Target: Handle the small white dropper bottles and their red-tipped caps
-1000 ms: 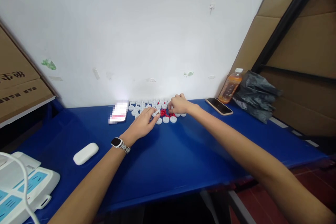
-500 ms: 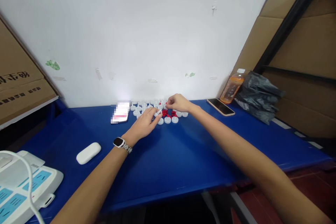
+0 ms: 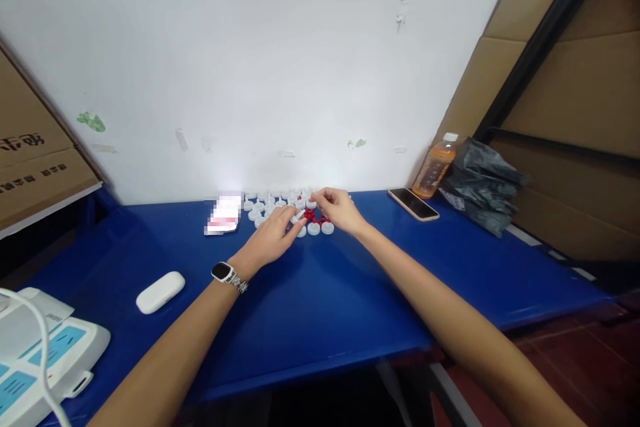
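A: Dozens of small white caps point(image 3: 273, 203) sit packed in rows at centre frame, hard against the wall point(image 3: 250, 67), with a heap of tiny red pieces point(image 3: 314, 216) just beside them. Left hand point(image 3: 273, 235) pinches one white cap point(image 3: 299, 216) between thumb and forefinger, other fingers curled loose. Right hand point(image 3: 339, 208) has its fingertips pressed together over the red heap; whether they hold a piece can't be told, too small.

B: Risk?

A: Likely a nudge. Both hands work right on top of the rows, so a wrist or knuckle could knock caps out of line or scatter the red bits. Red pieces look light, could roll on the slick top. The pinched cap could slip too, grip is only two fingertips.

B: Surface?

A: Glossy blue table point(image 3: 325, 307), front edge near lower centre. White oval case point(image 3: 161, 292) lower left, white device with blue panels point(image 3: 45, 353) and a cable at the bottom left corner. Blurred card point(image 3: 223, 215) left of the caps. Phone point(image 3: 413, 204) face up right of centre, orange drink bottle point(image 3: 433, 169) and dark plastic bag point(image 3: 480, 180) behind it.

B: Room?

A: Scuffed white wall, cardboard boxes point(image 3: 35, 160) at far left, more cardboard point(image 3: 575, 93) and a black bar at right, red floor lower right.
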Available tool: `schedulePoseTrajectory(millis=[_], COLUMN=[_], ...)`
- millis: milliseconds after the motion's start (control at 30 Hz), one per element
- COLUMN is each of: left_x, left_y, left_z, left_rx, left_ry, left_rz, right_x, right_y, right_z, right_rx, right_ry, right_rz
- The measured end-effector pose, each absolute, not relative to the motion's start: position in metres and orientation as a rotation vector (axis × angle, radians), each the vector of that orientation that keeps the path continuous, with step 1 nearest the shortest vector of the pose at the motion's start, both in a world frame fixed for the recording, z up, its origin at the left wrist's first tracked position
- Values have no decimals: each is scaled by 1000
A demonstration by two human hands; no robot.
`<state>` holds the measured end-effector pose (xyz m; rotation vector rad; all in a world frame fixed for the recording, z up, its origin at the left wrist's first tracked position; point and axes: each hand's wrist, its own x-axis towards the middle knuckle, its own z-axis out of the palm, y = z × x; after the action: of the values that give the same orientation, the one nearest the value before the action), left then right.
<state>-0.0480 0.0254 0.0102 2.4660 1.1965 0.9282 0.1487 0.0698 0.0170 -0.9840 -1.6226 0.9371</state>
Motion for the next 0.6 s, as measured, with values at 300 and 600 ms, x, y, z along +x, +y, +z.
schedulePoseTrajectory(millis=[300,600], left_x=[-44,-43], left_y=[21,16], left_z=[11,13], left_rx=[2466,2555], left_ry=[1178,1200], left_rz=[921,808], right_x=[144,146], right_y=[49,45], right_z=[13,13], right_rx=[-844,-811], right_ry=[-1434,-1420], right_rz=[1251,1344])
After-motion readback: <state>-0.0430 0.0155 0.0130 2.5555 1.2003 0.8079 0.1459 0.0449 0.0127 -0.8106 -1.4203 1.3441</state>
